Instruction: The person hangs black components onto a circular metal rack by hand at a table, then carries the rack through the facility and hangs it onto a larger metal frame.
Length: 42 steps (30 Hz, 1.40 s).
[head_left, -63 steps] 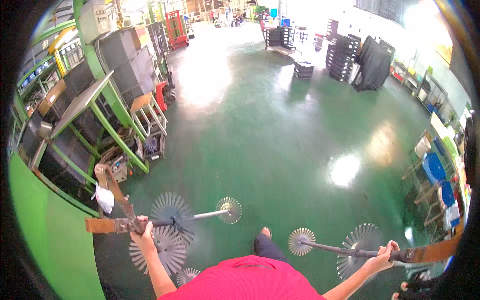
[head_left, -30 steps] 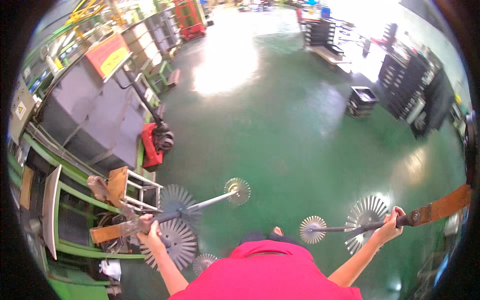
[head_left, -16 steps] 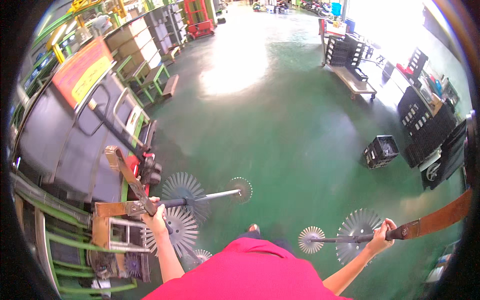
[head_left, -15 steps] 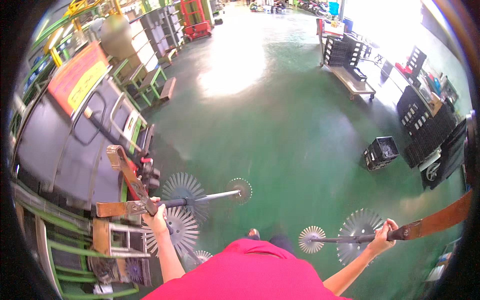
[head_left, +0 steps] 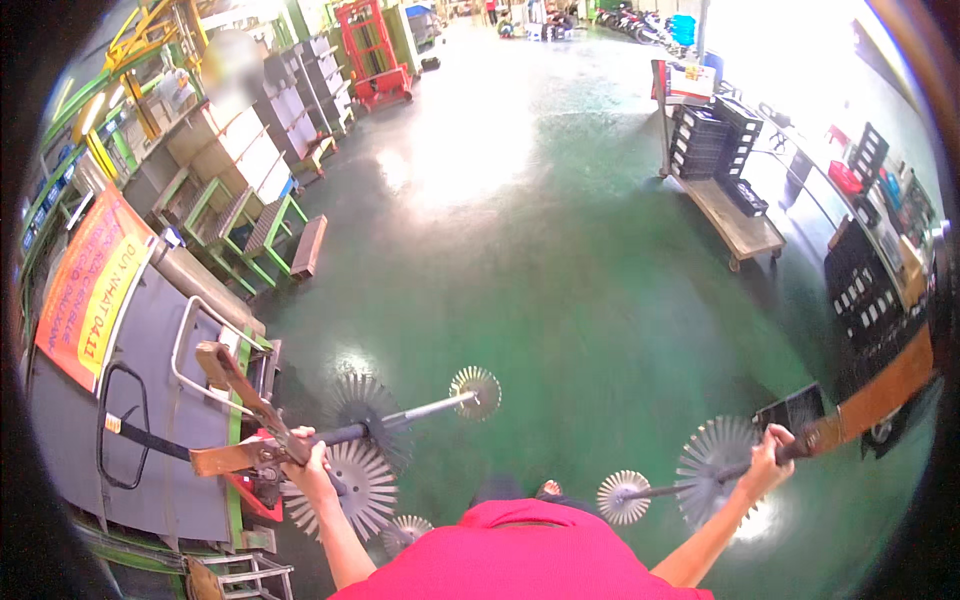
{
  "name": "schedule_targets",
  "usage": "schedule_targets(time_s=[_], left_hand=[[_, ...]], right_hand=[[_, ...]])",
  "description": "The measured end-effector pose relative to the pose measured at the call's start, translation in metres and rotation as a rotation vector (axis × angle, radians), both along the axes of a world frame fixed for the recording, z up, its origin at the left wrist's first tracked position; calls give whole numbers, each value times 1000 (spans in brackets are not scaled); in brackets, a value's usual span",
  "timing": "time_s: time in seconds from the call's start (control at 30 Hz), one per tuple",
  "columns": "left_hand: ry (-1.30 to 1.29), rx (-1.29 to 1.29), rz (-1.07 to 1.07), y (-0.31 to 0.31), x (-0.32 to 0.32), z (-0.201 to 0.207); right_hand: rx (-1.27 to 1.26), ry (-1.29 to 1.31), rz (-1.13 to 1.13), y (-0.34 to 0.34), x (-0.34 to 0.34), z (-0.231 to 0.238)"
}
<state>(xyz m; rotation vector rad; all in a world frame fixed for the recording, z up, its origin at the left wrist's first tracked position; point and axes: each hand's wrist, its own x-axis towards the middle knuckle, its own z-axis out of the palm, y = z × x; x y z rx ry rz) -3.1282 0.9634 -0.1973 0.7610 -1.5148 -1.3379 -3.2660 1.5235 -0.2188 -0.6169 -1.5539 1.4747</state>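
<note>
My left hand [head_left: 314, 468] is closed around metal shafts that carry slotted round discs, one large and silver [head_left: 355, 488], one large and dark [head_left: 362, 405]. Smaller slotted discs [head_left: 482, 390] sit toward the far ends. Two flat brown bars [head_left: 235, 375] stick out to the left of this hand. Out to the right, my right hand [head_left: 766, 466] grips another shaft, with a large slotted disc [head_left: 712, 468] and a small one [head_left: 624, 497] on its inner side. A curved brown bar [head_left: 888, 388] extends outward from that hand. All of these hang above the green floor.
A flat trolley [head_left: 738, 222] bearing stacked black crates [head_left: 700, 140] stands ahead on the right. Nearer lies a black crate [head_left: 790, 408]. Along the left are green-framed steps [head_left: 270, 232], a grey panel [head_left: 150, 400] with an orange banner [head_left: 95, 285], and a red lifter [head_left: 372, 60].
I have moved forward over the floor; the crate at right and the left-hand furniture have come closer. Both hands keep their hold on the shafts with discs.
</note>
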Motion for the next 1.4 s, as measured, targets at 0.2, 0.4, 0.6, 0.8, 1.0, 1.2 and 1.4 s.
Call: schedule_targets(time_s=[0.2,0.4,0.6,0.8,1.0,1.2,1.4], left_hand=[[34,10,8,-49,-203,-1],[-44,75,-6,-107,-420,-3],[-8,35,-41,-147,-671,6],[-38,41,-17,-198,-877,-11],[44,-2,7,-236,-1080,15],[54,38,46,-289,-1306,9],[-56,106,56,-361,-1555,-9]], right_hand=[[103,-7,299,-96,-246,35],[116,-91,206,-138,-432,25],[99,7,130,-161,-615,45],[62,2,115,-169,-843,0],[178,-135,332,-265,-1132,10],[179,-139,576,-355,-1383,12],[213,-192,426,-382,-1600,-30]])
